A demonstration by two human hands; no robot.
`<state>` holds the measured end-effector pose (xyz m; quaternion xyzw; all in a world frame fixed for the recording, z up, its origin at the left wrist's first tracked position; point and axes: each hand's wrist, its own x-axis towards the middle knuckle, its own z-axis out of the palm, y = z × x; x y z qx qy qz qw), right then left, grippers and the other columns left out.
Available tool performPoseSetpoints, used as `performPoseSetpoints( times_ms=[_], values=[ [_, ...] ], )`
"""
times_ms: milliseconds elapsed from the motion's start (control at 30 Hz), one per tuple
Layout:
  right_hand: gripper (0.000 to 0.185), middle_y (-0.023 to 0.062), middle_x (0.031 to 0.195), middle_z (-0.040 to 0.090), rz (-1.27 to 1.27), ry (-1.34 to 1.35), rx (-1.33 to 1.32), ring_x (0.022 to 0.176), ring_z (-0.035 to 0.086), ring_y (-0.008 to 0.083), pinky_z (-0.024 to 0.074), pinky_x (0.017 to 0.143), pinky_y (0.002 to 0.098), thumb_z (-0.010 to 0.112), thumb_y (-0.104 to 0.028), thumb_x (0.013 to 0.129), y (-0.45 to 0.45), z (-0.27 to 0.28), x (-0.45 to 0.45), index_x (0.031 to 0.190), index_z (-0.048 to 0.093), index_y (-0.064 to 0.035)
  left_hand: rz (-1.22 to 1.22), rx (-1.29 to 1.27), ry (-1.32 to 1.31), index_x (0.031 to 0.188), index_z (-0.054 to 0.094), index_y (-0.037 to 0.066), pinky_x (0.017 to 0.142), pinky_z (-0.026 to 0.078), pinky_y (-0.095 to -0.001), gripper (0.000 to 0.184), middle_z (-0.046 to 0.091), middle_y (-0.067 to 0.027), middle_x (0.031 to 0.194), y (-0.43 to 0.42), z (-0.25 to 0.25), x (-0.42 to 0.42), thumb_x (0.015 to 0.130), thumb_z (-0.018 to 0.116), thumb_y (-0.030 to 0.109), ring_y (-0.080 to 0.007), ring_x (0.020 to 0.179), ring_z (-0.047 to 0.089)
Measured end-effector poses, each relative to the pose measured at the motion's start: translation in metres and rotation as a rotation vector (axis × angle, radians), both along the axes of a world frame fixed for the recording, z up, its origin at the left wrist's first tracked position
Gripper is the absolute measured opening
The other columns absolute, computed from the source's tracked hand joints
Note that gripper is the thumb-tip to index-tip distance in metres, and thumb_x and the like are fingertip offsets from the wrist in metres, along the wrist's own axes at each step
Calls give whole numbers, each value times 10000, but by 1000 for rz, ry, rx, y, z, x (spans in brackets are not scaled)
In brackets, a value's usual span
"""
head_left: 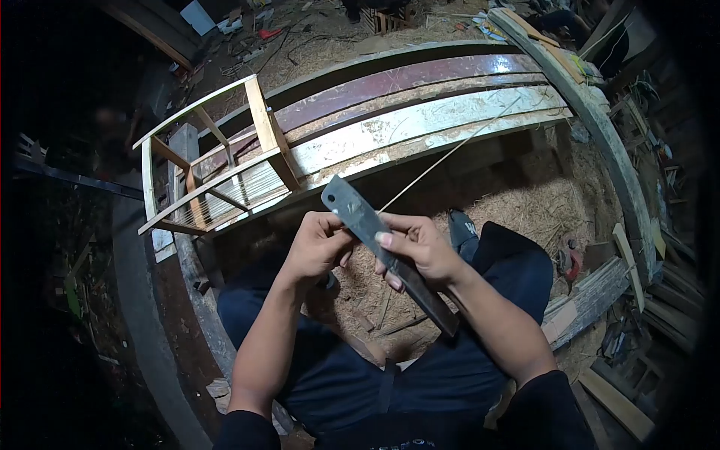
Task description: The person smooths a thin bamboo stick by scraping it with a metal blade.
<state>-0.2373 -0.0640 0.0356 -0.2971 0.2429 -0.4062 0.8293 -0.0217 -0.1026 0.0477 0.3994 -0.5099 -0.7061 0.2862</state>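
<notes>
Ok so the right hand has the flat blade gripped at about its middle, thumb pressed on the face and fingers tucked round the far edge. Left hand is curled in with thumb and fingers bunched just beside the blade, tbh can't tell from here if anything's pinched in there. The blade sits right up between the hands, above the lap, long axis on a slant: holed end up by the left hand, dark end down toward the right forearm. Right hand is the nearer one, it's literally on it. A thin strip runs off up and right from behind the blade, its near end hidden

Stuff-wise, the blade is dull grey metal with scuffs, straight-sided, going dark and brownish at the low end. Strip is pale and skinny, looks like split bamboo or wood imo. Further out there's an open frame of pale squared timber, next to a scuffed white plank and a glossy reddish one, with shavings all over the ground
</notes>
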Motion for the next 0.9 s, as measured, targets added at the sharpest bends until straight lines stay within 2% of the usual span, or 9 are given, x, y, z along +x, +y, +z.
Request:
performPoseSetpoints(
  times_ms=[67,133,267,300,467,600,700,800,900],
  values=[
    [430,142,779,699,-79,180,3,530,626,147,526,495,268,589,-147,1004,-10,3,-13,1387,509,31,45,5,-48,980,726,-58,453,359,-190,227,647,-16,677,1,10,-5,970,650,155,-27,474,468],
    [413,119,748,683,-303,32,55,476,605,121,497,426,237,595,-183,998,-22,3,-27,1357,531,10,30,7,-51,985,725,-58,453,361,-191,226,647,-17,677,1,12,-2,971,650,155,-30,472,469],
    [408,127,769,689,-22,186,4,536,626,144,529,508,266,586,-166,1008,-9,10,-14,1369,528,16,0,-11,-16,988,732,-47,461,363,-195,231,655,-14,691,-1,-1,2,979,641,165,-30,484,471],
    [417,136,783,696,2,54,-9,533,629,147,530,503,269,601,-159,1000,-1,5,-2,1369,526,20,-23,-17,2,998,738,-42,468,366,-199,232,662,-14,709,-2,1,1,983,634,165,-29,497,475],
    [381,123,775,681,-286,-22,80,502,616,138,517,474,249,581,-197,1011,-19,-2,-26,1322,555,20,-16,16,-54,989,734,-43,467,366,-196,241,661,-6,722,1,14,-1,994,620,169,-28,493,475],
    [379,125,753,689,-5,163,7,528,630,144,519,484,256,587,-163,1006,-8,8,-16,1333,551,25,-45,-6,-30,987,733,-40,468,367,-198,245,622,15,675,-1,9,1,994,622,178,-23,489,462],
    [391,122,760,692,-26,24,62,523,627,143,520,489,265,608,-167,995,-2,4,-7,1335,557,21,-47,-17,-71,981,732,-38,464,364,-201,251,585,29,627,-1,16,1,994,624,187,-19,477,448],
    [316,102,759,669,-342,10,104,501,595,144,499,447,263,586,-147,997,-25,-1,-41,1282,580,-10,-40,-15,-119,975,737,-29,458,353,-200,259,554,44,580,-1,17,8,994,628,205,-14,464,432],
    [303,112,767,669,-424,-62,56,502,599,160,499,441,269,570,-141,1005,-29,0,-59,1268,573,9,-104,0,-150,976,743,-14,468,355,-197,267,563,50,592,-8,17,21,996,630,226,-14,482,450]
  ],
)
